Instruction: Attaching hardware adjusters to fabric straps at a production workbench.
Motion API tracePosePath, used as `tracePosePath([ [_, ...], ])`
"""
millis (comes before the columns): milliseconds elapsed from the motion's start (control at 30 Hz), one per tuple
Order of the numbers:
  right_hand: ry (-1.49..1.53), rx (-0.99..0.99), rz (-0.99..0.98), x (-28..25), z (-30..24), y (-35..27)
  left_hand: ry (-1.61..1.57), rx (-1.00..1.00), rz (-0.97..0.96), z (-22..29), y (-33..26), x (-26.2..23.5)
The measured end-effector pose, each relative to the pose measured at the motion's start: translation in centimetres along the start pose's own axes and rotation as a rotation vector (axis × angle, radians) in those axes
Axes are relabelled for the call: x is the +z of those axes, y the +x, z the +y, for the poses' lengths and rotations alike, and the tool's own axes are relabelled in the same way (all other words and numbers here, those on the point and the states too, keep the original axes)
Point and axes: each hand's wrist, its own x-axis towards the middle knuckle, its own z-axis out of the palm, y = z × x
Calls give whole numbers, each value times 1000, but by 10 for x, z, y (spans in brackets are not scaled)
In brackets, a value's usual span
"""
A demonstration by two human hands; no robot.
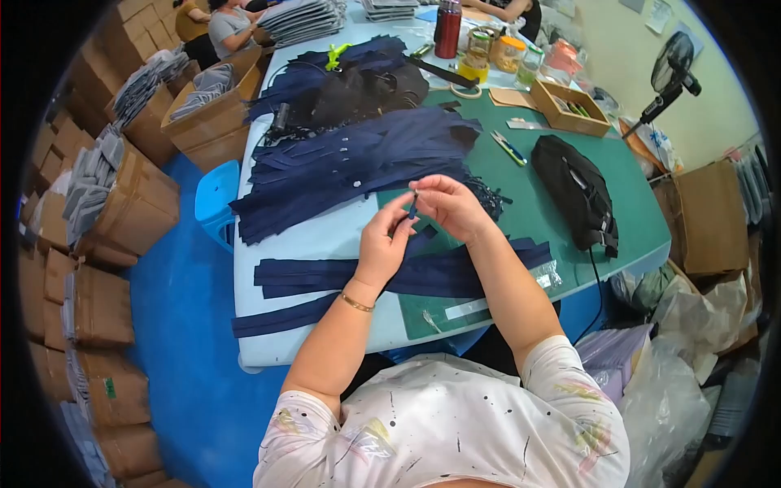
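Observation:
My left hand and my right hand meet above the table, fingers pinched on a small dark blue strip. Its exact kind is too small to make out. Below them, a bundle of long navy fabric strips lies crosswise, partly hidden by my forearms. One more navy strip lies nearer to me, on the left. Past my hands spreads a large pile of similar navy strips. Small black cord-like pieces are heaped beside my right hand.
On the green mat rest a black pouch, snips and a wooden tray. A red flask and jars stand farther back. Cartons and a blue stool are at left; a fan is at right.

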Motion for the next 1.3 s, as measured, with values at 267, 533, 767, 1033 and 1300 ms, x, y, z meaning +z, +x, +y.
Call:
tracePosePath([
  [267, -485, -91, -34, -13, -23, -11, -334, -279, 87, -1, 5, 2],
  [533, -585, -11, -114, -2, -26, -15, -453, -406, -11, -3, 2, -1],
  [767, -712, 1, -151, -9, -26, -14, -387, -433, -36, -4, 1, 0],
  [1033, -776, 19, -190, -10, -28, -14, -428, -445, -35, -7, 1, 2],
  [1300, -1053, -232, 3, -8, -9, -8, -473, -346, 211, -6, 9, -3],
])
